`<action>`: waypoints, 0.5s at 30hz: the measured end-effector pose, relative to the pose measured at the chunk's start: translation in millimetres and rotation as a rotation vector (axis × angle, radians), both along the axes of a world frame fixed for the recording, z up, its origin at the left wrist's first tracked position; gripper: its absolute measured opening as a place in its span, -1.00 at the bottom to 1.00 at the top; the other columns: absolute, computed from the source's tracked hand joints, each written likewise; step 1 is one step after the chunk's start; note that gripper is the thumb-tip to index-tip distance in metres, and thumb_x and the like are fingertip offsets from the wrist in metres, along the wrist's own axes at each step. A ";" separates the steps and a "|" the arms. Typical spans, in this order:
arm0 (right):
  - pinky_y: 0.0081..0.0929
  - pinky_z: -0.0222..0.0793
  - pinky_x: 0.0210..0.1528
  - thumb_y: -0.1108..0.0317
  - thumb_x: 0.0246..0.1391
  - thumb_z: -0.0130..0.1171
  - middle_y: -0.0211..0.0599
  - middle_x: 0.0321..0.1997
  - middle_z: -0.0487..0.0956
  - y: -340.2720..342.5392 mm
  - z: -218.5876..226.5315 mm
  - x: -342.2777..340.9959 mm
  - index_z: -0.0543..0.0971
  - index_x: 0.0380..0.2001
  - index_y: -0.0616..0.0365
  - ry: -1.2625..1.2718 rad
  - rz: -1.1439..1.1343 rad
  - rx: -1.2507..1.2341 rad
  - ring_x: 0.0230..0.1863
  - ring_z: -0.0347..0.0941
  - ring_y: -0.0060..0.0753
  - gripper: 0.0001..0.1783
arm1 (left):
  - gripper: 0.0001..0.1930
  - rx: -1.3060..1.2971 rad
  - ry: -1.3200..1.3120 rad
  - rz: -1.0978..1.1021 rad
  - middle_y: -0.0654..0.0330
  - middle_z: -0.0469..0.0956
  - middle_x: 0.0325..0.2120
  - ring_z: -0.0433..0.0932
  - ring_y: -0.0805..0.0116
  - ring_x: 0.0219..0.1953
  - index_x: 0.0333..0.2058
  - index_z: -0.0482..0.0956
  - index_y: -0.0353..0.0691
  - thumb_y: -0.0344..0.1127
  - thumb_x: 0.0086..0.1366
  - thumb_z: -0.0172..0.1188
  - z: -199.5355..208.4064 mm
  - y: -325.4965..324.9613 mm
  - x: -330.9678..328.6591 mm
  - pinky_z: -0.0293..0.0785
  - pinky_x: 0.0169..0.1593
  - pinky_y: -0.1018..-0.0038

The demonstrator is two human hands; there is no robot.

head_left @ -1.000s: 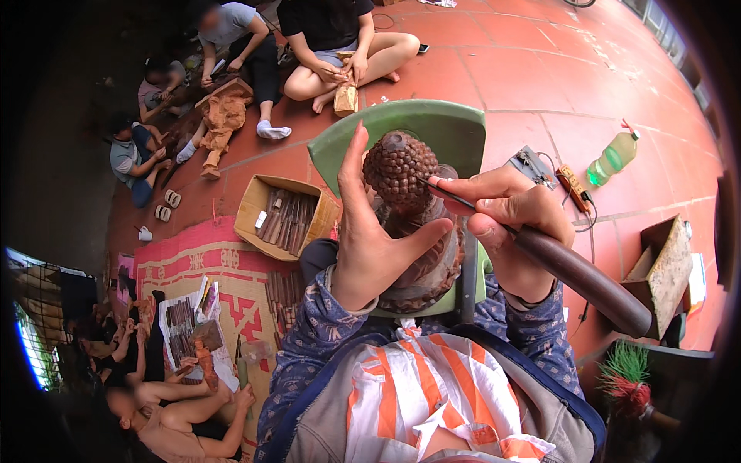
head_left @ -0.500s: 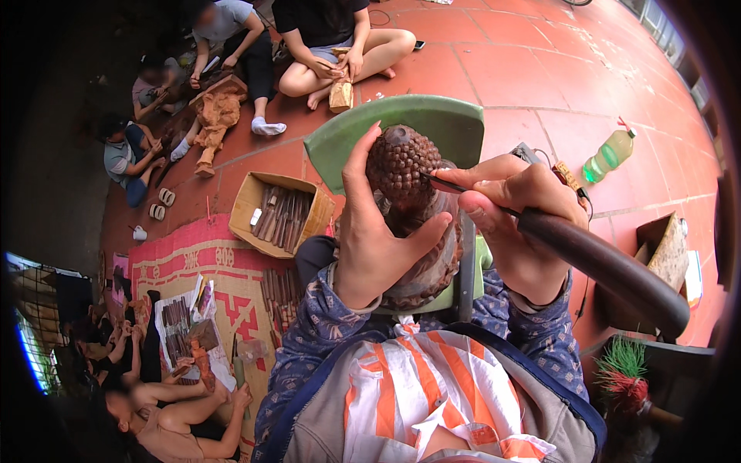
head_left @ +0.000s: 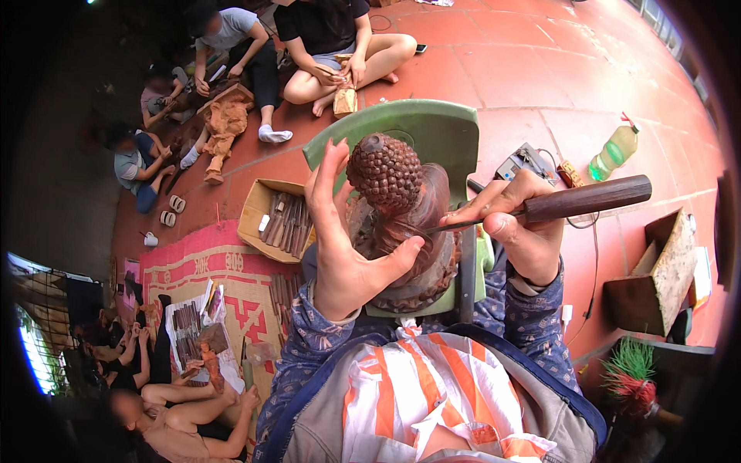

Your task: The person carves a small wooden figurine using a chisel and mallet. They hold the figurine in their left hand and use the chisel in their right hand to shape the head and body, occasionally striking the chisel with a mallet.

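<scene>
Wood, a carved head point(head_left: 397, 212) with a knobbed crown, is being gripped by the left hand point(head_left: 347, 239) against a green chair back point(head_left: 432, 131). A dark-handled chisel point(head_left: 571, 202) is being grasped by the right hand point(head_left: 517, 224), its handle pointing toward three o'clock, its tip touching the carving.

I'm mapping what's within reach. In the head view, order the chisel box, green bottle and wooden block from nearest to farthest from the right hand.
From the right hand:
1. Green bottle, up and right of it.
2. Wooden block, far right.
3. Chisel box, left, beyond the carving.
</scene>
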State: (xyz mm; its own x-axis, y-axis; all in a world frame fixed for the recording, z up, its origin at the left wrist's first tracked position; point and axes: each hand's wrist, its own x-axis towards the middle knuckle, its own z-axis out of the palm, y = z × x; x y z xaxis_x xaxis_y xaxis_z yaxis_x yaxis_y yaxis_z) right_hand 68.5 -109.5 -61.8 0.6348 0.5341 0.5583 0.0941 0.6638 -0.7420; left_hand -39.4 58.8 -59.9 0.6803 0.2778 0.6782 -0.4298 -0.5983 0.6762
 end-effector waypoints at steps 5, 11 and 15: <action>-0.41 0.47 -0.30 0.53 -0.08 0.33 -0.01 -0.40 0.62 4.9 -13.3 -2.5 0.49 -0.52 0.28 -0.129 0.009 0.057 -0.37 0.58 -0.28 -0.83 | -0.60 0.225 -0.031 0.209 0.12 0.38 -0.28 0.38 0.34 -0.28 -0.26 0.59 -0.26 -0.07 0.06 0.38 14.9 -16.2 -30.0 0.39 -0.19 0.46; -0.38 0.54 -0.30 0.53 -0.09 0.36 0.10 -0.37 0.63 8.4 -16.0 -1.4 0.44 -0.53 0.25 -0.139 0.145 0.092 -0.31 0.62 -0.20 -0.77 | -0.85 0.215 0.149 0.067 0.19 0.38 -0.45 0.37 0.36 -0.39 -0.43 0.56 -0.27 -0.33 0.16 0.31 20.4 -16.0 -30.3 0.31 -0.30 0.50; -0.29 0.55 -0.19 0.53 0.00 0.27 0.23 -0.35 0.61 8.9 -14.8 6.5 0.39 -0.47 0.28 0.088 0.039 0.223 -0.25 0.62 -0.11 -0.79 | -0.78 0.013 0.010 0.219 0.15 0.37 -0.42 0.36 0.41 -0.38 -0.44 0.48 -0.28 -0.27 0.22 0.27 17.2 -16.2 -25.5 0.30 -0.28 0.57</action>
State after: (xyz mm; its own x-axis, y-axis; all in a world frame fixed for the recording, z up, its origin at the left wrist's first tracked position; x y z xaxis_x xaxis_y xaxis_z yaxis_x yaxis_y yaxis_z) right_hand 75.0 -100.6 -76.5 0.6677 0.4283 0.6089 0.0071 0.8142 -0.5805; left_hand -64.9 42.6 -42.7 0.6114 0.4109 0.6763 -0.2821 -0.6853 0.6714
